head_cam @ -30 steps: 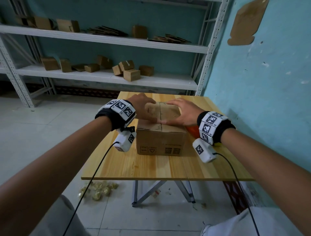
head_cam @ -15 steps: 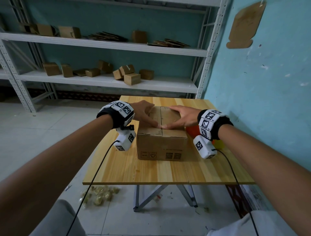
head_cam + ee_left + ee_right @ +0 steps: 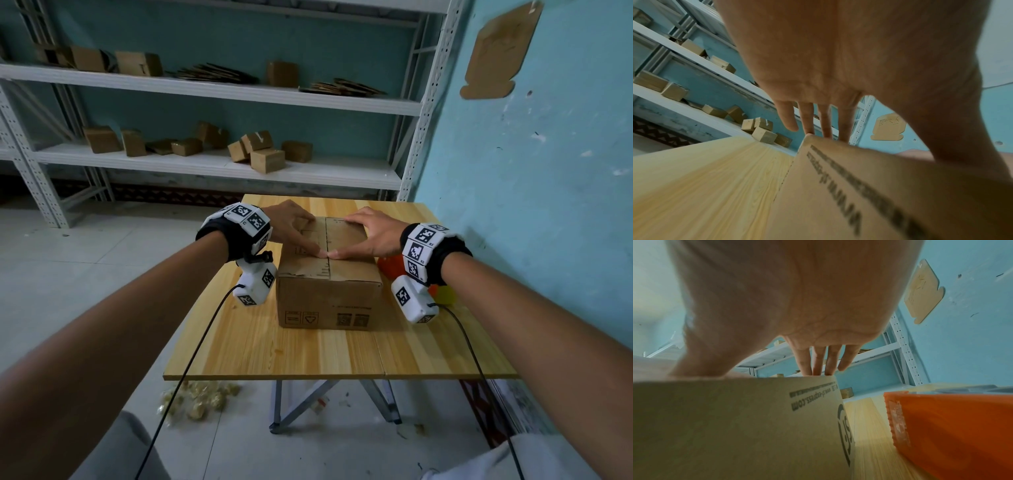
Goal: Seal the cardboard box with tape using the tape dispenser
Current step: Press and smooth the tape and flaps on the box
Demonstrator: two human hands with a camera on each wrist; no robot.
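A brown cardboard box (image 3: 329, 298) stands in the middle of the wooden table (image 3: 308, 353), its two top flaps folded down and meeting along a centre seam. My left hand (image 3: 294, 229) lies flat on the left flap and my right hand (image 3: 366, 233) flat on the right flap, thumbs touching at the seam near the front edge. In the wrist views the straight fingers (image 3: 807, 120) of the left hand and fingers (image 3: 818, 360) of the right reach the box's far edge. An orange tape dispenser (image 3: 953, 426) lies right of the box (image 3: 735, 426), mostly hidden behind my right wrist (image 3: 394, 265) in the head view.
Metal shelving (image 3: 219, 168) with several small cardboard boxes stands behind the table. A blue wall (image 3: 548, 205) runs close along the table's right side. Crumpled tape scraps (image 3: 202, 401) lie on the floor under the front left corner.
Both hands stay pressed on the flaps. The thumbs have drawn together at the seam, and the head view has pulled back slightly.
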